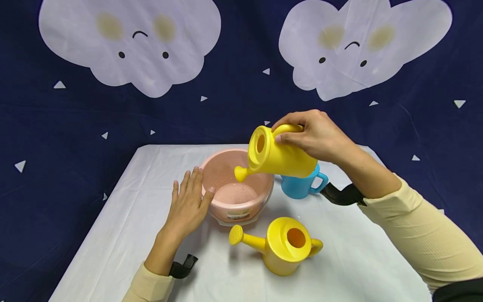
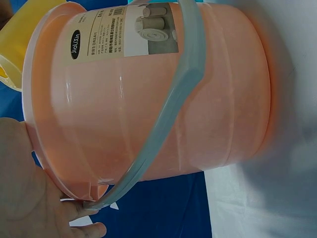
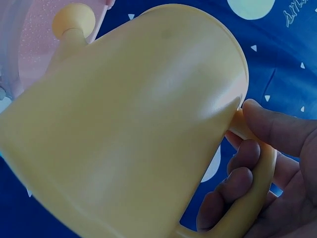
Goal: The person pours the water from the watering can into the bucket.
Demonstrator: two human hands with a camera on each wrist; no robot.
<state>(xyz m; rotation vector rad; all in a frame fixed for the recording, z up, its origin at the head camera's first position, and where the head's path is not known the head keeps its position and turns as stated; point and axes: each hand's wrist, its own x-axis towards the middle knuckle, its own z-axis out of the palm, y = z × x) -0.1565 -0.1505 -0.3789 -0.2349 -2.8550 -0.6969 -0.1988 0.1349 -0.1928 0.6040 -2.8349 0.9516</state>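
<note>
My right hand grips the handle of a yellow watering can, fingers curled round it in the right wrist view. The can tilts over a pink bucket, its rose end above the opening. I cannot make out a stream from the spout. Droplets speckle the bucket's inner wall in the right wrist view. Against the bucket's left rim lies my left hand, fingers extended. In the left wrist view, the bucket's grey handle hangs down its side, close to the left fingers. A second yellow watering can stands upright in front.
Behind the held can, a blue cup with a side handle stands right of the bucket, partly covered. A white cloth covers the table. Behind it hangs a dark blue backdrop with cloud shapes.
</note>
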